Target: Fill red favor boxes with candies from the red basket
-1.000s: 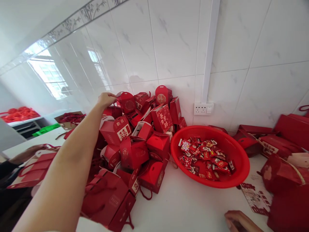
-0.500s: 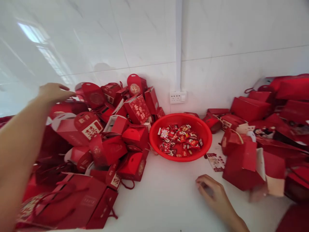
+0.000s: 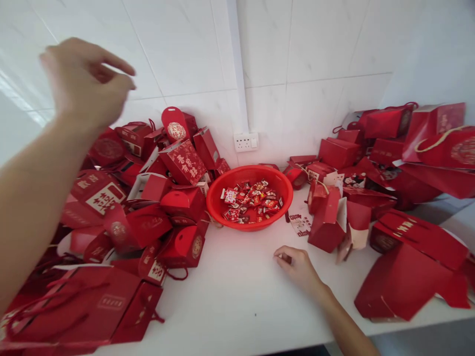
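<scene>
1. Head view: the left hand (image 3: 88, 81) is rising off the piled red boxes (image 3: 139, 225), fingers parted, holding nothing visible, so no box is coming along.
2. The right hand (image 3: 299, 267) is curling over the table (image 3: 226, 301) near the basin (image 3: 252, 226); whether it is gripping anything, one cannot tell.

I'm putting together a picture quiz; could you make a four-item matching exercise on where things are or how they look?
1. left hand
2. right hand
3. basin
4. socket

A. low, by the white tabletop
B. raised in front of the tiled wall
C. white, mounted vertically
D. red, with small wrapped packets inside

Pairs: 1-B, 2-A, 3-D, 4-C
</scene>
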Available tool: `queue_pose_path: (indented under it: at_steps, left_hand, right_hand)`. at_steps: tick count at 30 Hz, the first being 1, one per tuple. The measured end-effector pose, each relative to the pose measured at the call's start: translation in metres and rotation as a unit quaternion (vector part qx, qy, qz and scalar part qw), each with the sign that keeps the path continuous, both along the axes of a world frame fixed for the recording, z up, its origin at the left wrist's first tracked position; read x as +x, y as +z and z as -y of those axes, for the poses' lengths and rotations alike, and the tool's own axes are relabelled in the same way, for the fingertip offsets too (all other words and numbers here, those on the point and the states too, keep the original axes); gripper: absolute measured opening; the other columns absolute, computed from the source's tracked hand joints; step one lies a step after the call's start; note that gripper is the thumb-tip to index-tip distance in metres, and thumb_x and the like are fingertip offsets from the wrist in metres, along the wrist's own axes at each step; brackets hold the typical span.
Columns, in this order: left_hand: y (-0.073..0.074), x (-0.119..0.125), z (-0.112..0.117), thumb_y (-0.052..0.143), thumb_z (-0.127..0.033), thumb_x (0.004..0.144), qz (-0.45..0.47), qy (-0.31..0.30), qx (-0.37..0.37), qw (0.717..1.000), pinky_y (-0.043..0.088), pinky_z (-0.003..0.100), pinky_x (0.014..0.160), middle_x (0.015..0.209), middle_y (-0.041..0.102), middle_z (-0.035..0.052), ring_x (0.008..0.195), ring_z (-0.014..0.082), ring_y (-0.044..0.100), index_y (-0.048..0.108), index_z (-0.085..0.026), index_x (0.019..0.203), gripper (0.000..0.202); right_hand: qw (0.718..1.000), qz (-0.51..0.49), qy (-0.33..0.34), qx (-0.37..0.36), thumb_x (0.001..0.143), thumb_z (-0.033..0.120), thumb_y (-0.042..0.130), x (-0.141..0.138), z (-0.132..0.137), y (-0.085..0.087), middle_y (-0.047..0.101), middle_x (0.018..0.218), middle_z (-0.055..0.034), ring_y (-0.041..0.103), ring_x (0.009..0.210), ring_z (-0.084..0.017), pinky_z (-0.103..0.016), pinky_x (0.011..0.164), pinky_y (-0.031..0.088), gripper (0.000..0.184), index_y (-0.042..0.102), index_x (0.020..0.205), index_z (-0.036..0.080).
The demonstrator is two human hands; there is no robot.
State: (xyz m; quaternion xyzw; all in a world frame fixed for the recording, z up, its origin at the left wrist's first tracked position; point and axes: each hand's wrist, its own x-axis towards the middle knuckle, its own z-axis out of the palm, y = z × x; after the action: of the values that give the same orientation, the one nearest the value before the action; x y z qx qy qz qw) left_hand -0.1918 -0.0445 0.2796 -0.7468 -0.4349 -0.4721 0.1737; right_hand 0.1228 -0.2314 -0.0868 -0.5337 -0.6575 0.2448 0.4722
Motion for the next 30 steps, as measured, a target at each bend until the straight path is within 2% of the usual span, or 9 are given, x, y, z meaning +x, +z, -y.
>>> queue_pose_path:
  at_steps: [2, 4, 9, 13, 17, 20, 23, 26, 30]
  left_hand:
    - [-0.011, 0.048, 0.021, 0.053, -0.036, 0.088, -0.085, -0.043, 0.015, 0.995, 0.051, 0.040, 0.096, 0.111, 0.068, 0.0063, 0.093, 0.0171, 0.067, 0.074, -0.002, 0.110, 0.046]
    - [-0.030, 0.093, 0.041, 0.053, -0.030, 0.087, -0.183, -0.161, -0.001, 0.970, 0.052, 0.034, 0.094, 0.108, 0.068, 0.0078, 0.085, 0.0113, 0.066, 0.075, -0.004, 0.101, 0.037]
    - [-0.102, 0.179, 0.090, 0.054, -0.026, 0.092, -0.355, -0.301, -0.088, 0.881, 0.056, 0.036, 0.090, 0.126, 0.064, 0.0082, 0.095, 0.0197, 0.069, 0.075, -0.019, 0.111, 0.029]
    - [-0.157, 0.222, 0.117, 0.051, -0.036, 0.099, -0.311, -0.338, -0.166, 0.872, 0.056, 0.037, 0.089, 0.137, 0.057, 0.0105, 0.096, 0.0213, 0.069, 0.065, -0.026, 0.132, 0.037]
    - [-0.196, 0.256, 0.122, 0.051, -0.040, 0.100, -0.204, -0.361, -0.250, 0.875, 0.056, 0.039, 0.092, 0.140, 0.052, 0.0121, 0.103, 0.0239, 0.068, 0.060, -0.027, 0.139, 0.042]
    - [-0.215, 0.275, 0.121, 0.057, -0.042, 0.095, -0.140, -0.338, -0.280, 0.887, 0.055, 0.041, 0.093, 0.132, 0.057, 0.0121, 0.106, 0.0274, 0.068, 0.057, -0.027, 0.141, 0.048]
    - [-0.227, 0.288, 0.122, 0.065, -0.039, 0.089, -0.102, -0.300, -0.295, 0.902, 0.056, 0.043, 0.089, 0.121, 0.063, 0.0133, 0.099, 0.0295, 0.069, 0.054, -0.022, 0.142, 0.057]
    - [-0.234, 0.293, 0.120, 0.065, -0.029, 0.087, -0.065, -0.300, -0.302, 0.903, 0.057, 0.038, 0.084, 0.111, 0.069, 0.0118, 0.089, 0.0260, 0.071, 0.058, -0.018, 0.133, 0.048]
    - [-0.239, 0.286, 0.112, 0.058, -0.017, 0.087, -0.014, -0.318, -0.303, 0.898, 0.057, 0.034, 0.080, 0.096, 0.075, 0.0074, 0.081, 0.0222, 0.072, 0.065, -0.018, 0.121, 0.035]
  right_hand:
    - [1.000, 0.000, -0.004, -0.001, 0.088, 0.029, 0.059, -0.002, 0.003, 0.003, 0.059, 0.052, 0.0031, 0.055, 0.047, -0.014, -0.024, 0.050, 0.044, 0.022, 0.067, 0.070, 0.021]
    - [1.000, -0.001, -0.001, 0.005, 0.090, 0.030, 0.058, -0.004, 0.011, 0.006, 0.064, 0.058, 0.0015, 0.059, 0.052, -0.014, -0.024, 0.052, 0.046, 0.024, 0.067, 0.070, 0.021]
    - [0.997, -0.011, -0.009, 0.081, 0.092, 0.024, 0.058, -0.015, 0.059, 0.011, 0.074, 0.079, -0.0034, 0.068, 0.068, -0.016, -0.026, 0.068, 0.054, 0.013, 0.070, 0.092, 0.020]
    - [0.984, -0.011, -0.086, 0.155, 0.093, 0.017, 0.062, -0.014, 0.114, 0.012, 0.069, 0.072, -0.0001, 0.065, 0.065, -0.014, -0.024, 0.064, 0.053, 0.008, 0.068, 0.095, 0.021]
    - [0.946, 0.000, -0.251, 0.204, 0.092, 0.017, 0.064, 0.005, 0.160, 0.015, 0.064, 0.068, 0.0020, 0.061, 0.060, -0.014, -0.025, 0.061, 0.048, 0.010, 0.063, 0.085, 0.023]
    - [0.890, 0.031, -0.400, 0.215, 0.089, 0.030, 0.071, 0.026, 0.175, 0.017, 0.058, 0.066, 0.0021, 0.057, 0.058, -0.015, -0.027, 0.057, 0.043, 0.019, 0.057, 0.079, 0.024]
    - [0.841, 0.107, -0.511, 0.144, 0.086, 0.060, 0.068, 0.044, 0.175, 0.017, 0.054, 0.062, 0.0015, 0.052, 0.055, -0.017, -0.029, 0.054, 0.037, 0.042, 0.050, 0.071, 0.025]
    - [0.833, 0.162, -0.523, 0.078, 0.086, 0.075, 0.055, 0.052, 0.169, 0.011, 0.053, 0.057, 0.0007, 0.052, 0.055, -0.019, -0.030, 0.058, 0.037, 0.054, 0.049, 0.064, 0.026]
    - [0.843, 0.162, -0.510, 0.055, 0.092, 0.072, 0.048, 0.057, 0.165, 0.003, 0.057, 0.055, -0.0007, 0.054, 0.055, -0.021, -0.031, 0.059, 0.038, 0.054, 0.055, 0.065, 0.026]
